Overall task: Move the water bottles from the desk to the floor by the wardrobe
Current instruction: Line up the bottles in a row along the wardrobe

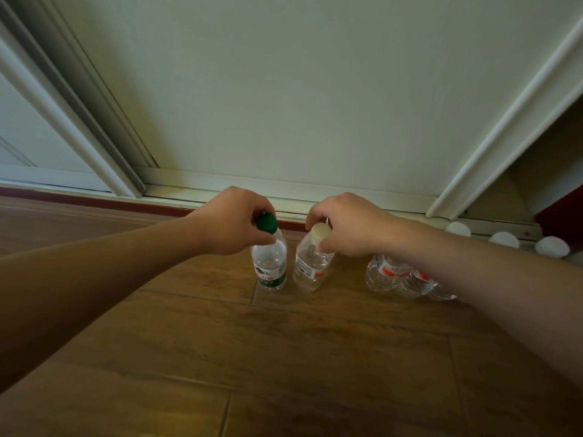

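Observation:
Two clear water bottles stand on the wooden floor (pixel 284 357) in front of the white wardrobe door (pixel 299 89). My left hand (pixel 230 220) grips the neck of the green-capped bottle (pixel 269 269), which stands upright. My right hand (pixel 347 225) holds the white-capped bottle (pixel 310 268) by its top; this one leans slightly to the right. The two bottles are close together but apart. Further right, a row of red-labelled bottles (pixel 388 274) stands on the floor, partly hidden behind my right forearm.
The wardrobe's sliding track (pixel 220 197) and a red skirting strip (pixel 94 201) run along the floor edge. White caps (pixel 503 239) of more bottles show at the right by an open wardrobe section (pixel 542 171). Bare floor lies toward me.

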A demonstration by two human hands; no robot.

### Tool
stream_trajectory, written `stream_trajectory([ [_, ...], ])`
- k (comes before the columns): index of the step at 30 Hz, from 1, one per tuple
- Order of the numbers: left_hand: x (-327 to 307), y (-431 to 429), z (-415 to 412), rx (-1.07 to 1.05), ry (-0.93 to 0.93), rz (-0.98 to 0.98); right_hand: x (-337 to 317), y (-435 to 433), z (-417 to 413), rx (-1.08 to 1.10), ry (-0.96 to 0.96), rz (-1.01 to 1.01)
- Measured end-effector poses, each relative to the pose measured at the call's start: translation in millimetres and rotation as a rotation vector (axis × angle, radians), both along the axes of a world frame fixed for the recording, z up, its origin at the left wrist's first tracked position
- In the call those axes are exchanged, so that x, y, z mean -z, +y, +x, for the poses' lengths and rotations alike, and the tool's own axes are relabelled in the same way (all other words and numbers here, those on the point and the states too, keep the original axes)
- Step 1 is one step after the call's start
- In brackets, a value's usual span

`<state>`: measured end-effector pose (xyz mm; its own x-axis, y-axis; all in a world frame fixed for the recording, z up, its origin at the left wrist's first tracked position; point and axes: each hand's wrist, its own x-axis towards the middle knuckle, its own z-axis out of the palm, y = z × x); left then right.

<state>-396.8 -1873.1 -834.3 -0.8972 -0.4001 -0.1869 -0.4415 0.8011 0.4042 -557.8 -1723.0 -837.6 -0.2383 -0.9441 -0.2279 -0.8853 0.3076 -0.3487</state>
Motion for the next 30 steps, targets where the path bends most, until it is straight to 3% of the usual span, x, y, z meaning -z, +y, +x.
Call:
stream_trajectory([
  [30, 6, 43, -77, 0.061, 0.067, 0.015, -4, 46, -50, 0.217, 0.081, -0.003],
])
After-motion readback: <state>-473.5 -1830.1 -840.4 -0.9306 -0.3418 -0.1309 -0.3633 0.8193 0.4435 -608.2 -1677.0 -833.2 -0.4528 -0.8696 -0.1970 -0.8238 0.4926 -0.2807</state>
